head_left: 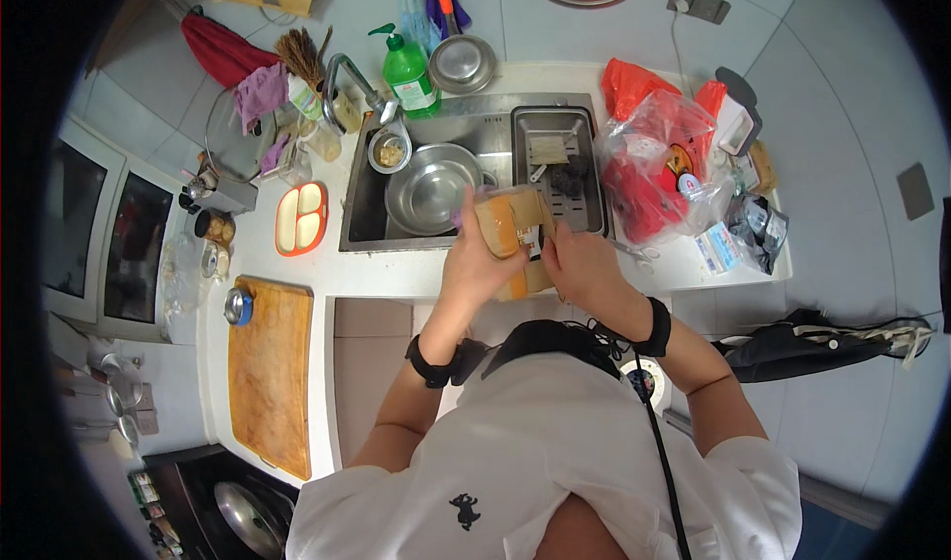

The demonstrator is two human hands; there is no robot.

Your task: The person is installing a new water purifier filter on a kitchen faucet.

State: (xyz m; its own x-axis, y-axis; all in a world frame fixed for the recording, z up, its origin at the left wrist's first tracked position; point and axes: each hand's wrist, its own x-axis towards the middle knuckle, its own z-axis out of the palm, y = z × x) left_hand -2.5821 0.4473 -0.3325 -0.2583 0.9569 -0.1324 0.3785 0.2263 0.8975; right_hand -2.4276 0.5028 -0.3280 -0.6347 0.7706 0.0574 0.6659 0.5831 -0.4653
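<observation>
In front of the sink I hold a small tan and orange cardboard box (500,223), its inside hidden from this view. My left hand (477,261) is wrapped round the box's left side, thumb up along it. The fingers of my right hand (586,265) are closed on the box's right edge, by what looks like a flap. Just beyond the box, a round steel basin (428,189) sits in the sink (362,225). To its right is a grey drain basket (584,189) holding a dark scouring pad and a pale pad.
A small strainer (388,151) with pale bits hangs under the faucet (349,70). Behind the sink stand a green pump bottle (409,77) and a steel pan (463,63). Plastic bags (649,179) crowd the right counter. A divided tray (301,218) and cutting board (269,382) lie left.
</observation>
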